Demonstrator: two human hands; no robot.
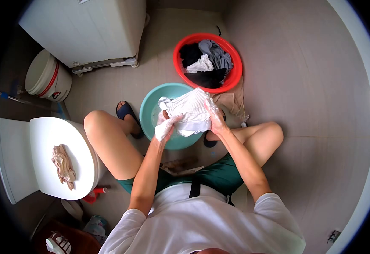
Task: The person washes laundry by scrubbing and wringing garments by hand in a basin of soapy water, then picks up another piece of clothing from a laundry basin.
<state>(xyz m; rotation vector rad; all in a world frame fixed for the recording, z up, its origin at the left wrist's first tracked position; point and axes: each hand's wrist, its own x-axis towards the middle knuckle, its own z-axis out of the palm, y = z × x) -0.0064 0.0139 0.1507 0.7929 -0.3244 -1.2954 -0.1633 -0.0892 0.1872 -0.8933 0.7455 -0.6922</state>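
Note:
A white, finely striped cloth (190, 111) is stretched between my two hands above a teal basin (151, 97). My left hand (167, 125), covered in suds, grips the cloth's left side with its fingers curled. On the right side, my right hand (214, 117) holds the cloth's edge, with foam on its fingers and back. The cloth hides much of the basin's inside; a little cloudy water shows at the left.
A red basin (238, 63) of dark, grey and white clothes stands beyond. Beige cloth (231, 100) lies beside it. At the left are a white bucket (58, 82) and a toilet lid (83, 169) bearing a crumpled beige cloth (63, 165). A white appliance (91, 34) stands upper left.

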